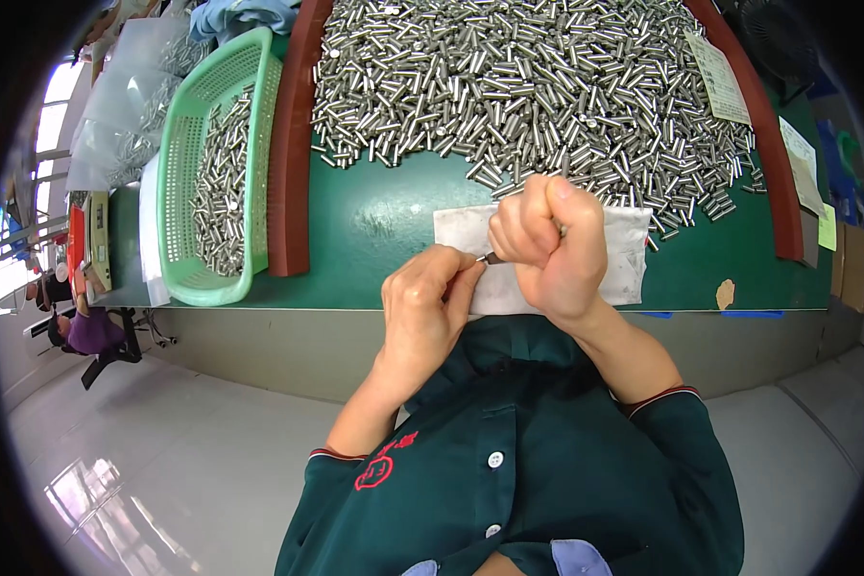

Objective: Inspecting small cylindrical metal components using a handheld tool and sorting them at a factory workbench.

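Observation:
My left hand [422,298] is closed in a pinch on a small shiny metal pin [481,258], of which just the end shows past the fingertips. Close beside it, my right hand [562,250] makes a fist around a dark, slim tool [492,257]; only its tip sticks out, meeting or nearly meeting the pin. The tool's kind is hidden by the fingers. Both hands are over a whitish, stained cloth [456,227] at the near edge of the green tabletop [374,211]. Beyond them spreads a large heap of short metal pins [538,86].
Red-brown bars [289,192] [776,192] flank the heap. On the left is a green plastic basket [175,211] holding more pins, with clear plastic bags [115,134] beyond. Paper sheets [718,79] lie on the right. A person in purple [96,331] sits far left.

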A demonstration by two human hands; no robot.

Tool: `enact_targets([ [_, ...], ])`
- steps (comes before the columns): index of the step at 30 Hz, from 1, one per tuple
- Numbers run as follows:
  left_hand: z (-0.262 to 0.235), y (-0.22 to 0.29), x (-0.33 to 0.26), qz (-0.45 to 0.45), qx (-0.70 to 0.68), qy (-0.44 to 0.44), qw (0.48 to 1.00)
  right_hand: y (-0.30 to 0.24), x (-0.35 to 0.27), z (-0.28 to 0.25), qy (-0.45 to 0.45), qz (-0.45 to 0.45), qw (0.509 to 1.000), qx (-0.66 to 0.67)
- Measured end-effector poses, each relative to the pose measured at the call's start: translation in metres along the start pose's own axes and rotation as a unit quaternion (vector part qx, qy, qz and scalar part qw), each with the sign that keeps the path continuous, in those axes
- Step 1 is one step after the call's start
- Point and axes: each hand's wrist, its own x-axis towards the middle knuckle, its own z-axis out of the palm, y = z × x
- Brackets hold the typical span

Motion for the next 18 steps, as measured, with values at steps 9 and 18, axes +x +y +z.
enact_targets([
  [9,-0.007,0.007,0.004,0.009,0.015,0.007,1.000,0.003,-0.001,0.015,0.028,-0.035,0.993,-0.106],
  [18,-0.033,-0.022,0.022,-0.237,-0.657,-0.088,0.710,0.001,0.002,0.001,0.034,-0.001,0.999,0.037],
])
